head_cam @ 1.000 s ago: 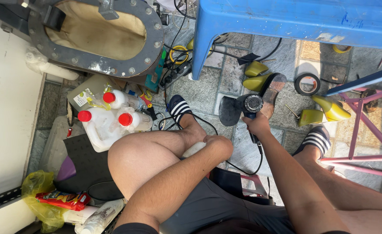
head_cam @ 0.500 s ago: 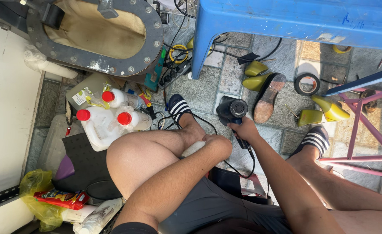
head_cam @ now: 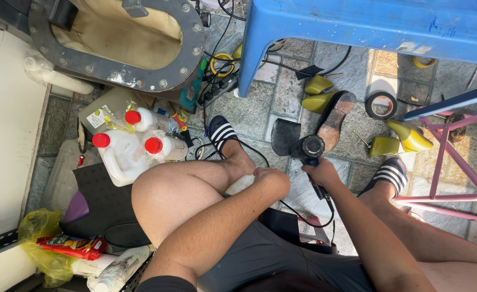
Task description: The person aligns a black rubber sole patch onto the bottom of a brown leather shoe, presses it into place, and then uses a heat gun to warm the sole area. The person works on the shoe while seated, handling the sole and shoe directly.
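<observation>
**stonefloor_fan:** Hands first. The person's right hand is wrapped around the handle of a black handheld heat-gun-type power tool, grip pressed tight on it, round nozzle end turned up toward the camera. The tool sits low over the grey stone-tile floor, between the person's two feet in black sandals with white stripes. Its black cord trails back under the forearm toward the lap.

**benchless_bob:** And the left one?

**stonefloor_fan:** The left hand is curled into a loose fist down by the left ankle, fingers folded in. Can't tell whether it's pinching anything; there's something pale just under it, but it's mostly hidden.

**benchless_bob:** What's right in front of the tool?

**stonefloor_fan:** A brown shoe sole lying bottom-up, just beyond the nozzle, with a dark flat sheet piece beside it. Yellow-green plastic shoe lasts lie a bit further out, and another pair is off to the right near a roll of black tape.

**benchless_bob:** Rest of the clutter?

**stonefloor_fan:** White plastic jugs with red caps sit left of the knee, a yellow plastic bag at the bottom left, a blue plastic stool up top, a pink metal frame on the right, and a grey bolted metal ring in the upper left.
</observation>
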